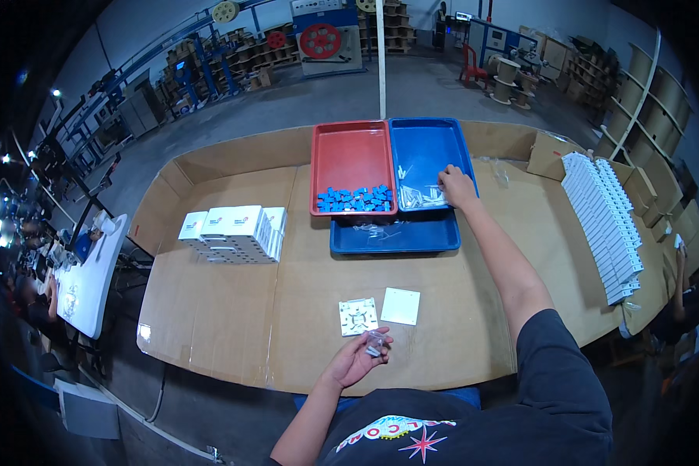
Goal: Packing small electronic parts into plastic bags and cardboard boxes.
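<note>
My left hand [352, 363], palm up near the table's front edge, has its fingers curled round a small clear plastic bag [375, 342] with small pieces inside. Just beyond it lies a white square plate with a moulded inside [358, 317], and a plain white square cover [401, 306] is to its right. My right hand [457, 186] reaches into the blue tray [431, 140], fingers drawn together and pointing down beside small white pieces in clear bags [421, 196]. What those fingertips hold, if anything, is hidden.
A red tray [351, 155] holds several blue clips [355, 199]. Under both trays sits another blue tray [396, 239] with clear bags. White boxes [237, 233] are stacked at left; rows of white plates [602, 225] stand at right. Cardboard walls [241, 151] edge the table.
</note>
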Motion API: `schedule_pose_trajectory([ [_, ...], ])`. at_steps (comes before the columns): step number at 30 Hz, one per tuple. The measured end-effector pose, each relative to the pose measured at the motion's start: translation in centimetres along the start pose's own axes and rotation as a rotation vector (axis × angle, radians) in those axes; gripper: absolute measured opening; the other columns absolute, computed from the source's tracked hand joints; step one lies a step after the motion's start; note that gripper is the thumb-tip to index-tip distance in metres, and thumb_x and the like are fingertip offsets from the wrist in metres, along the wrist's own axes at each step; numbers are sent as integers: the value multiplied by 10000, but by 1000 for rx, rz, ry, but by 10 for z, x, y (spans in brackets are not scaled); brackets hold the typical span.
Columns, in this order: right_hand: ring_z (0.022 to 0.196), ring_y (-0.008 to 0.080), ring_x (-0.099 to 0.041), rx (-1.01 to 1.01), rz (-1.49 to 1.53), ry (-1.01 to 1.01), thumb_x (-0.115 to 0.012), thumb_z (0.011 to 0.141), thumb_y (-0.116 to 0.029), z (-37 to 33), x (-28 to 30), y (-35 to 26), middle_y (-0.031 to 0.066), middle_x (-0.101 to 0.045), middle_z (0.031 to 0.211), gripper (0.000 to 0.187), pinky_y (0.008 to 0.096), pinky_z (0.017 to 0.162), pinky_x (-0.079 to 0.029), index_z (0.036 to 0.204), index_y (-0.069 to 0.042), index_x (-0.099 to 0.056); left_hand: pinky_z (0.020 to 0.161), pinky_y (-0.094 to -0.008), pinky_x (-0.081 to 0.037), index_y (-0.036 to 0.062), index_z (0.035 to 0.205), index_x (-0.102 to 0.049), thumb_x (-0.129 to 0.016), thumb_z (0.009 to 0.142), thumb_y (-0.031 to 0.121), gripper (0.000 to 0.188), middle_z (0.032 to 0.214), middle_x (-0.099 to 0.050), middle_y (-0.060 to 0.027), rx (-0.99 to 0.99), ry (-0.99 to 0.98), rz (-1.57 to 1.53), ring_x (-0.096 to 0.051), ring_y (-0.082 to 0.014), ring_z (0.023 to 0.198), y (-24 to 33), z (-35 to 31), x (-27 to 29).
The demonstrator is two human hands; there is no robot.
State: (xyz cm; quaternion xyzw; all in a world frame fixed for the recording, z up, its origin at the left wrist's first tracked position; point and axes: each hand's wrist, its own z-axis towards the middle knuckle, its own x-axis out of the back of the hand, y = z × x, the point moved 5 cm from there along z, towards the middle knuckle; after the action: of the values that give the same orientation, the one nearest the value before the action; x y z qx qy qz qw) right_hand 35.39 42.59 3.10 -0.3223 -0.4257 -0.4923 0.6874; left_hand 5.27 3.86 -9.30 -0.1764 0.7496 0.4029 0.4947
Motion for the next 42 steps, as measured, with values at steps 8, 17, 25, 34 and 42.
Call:
schedule_pose_trajectory([
  [8,933,299,-682,-152,462,236,-690,889,-82,12,-2,24,124,-695,982,37,410,801,-540,922,-72,-702,950,-395,-540,-25,1467,-484,-416,1125,373,530,1254,-662,-151,-7,47,-28,-658,-227,1016,-10,-6,7],
  [17,762,70,-574,-330,1229,-107,-738,960,-118,-122,75,-101,-13,-682,859,164,231,684,-463,1070,0,-766,959,-408,-542,-34,1400,-550,-389,1129,399,535,1223,-678,-141,-45,-55,-118,-673,-229,997,0,1,12],
  [25,734,43,-546,-471,1390,-434,-767,923,-62,-265,76,-190,-31,-680,841,110,224,656,-439,1015,-3,-754,911,-365,-566,-15,1473,-499,-467,1119,349,509,1314,-652,-137,-89,36,-22,-673,-208,1007,8,1,0],
  [34,725,61,-547,-77,1133,-545,-737,919,-69,-247,96,-228,-9,-697,834,90,250,663,-441,991,-15,-742,924,-379,-569,-49,1405,-548,-442,1127,389,530,1202,-703,-149,-104,62,59,-708,-214,1018,2,1,6],
  [42,710,113,-568,-91,1053,-521,-726,929,-74,-242,102,-211,40,-703,833,98,279,645,-447,1007,-16,-736,940,-391,-575,-53,1368,-569,-429,1133,370,504,1211,-708,-165,-121,70,11,-714,-225,1026,1,-4,1],
])
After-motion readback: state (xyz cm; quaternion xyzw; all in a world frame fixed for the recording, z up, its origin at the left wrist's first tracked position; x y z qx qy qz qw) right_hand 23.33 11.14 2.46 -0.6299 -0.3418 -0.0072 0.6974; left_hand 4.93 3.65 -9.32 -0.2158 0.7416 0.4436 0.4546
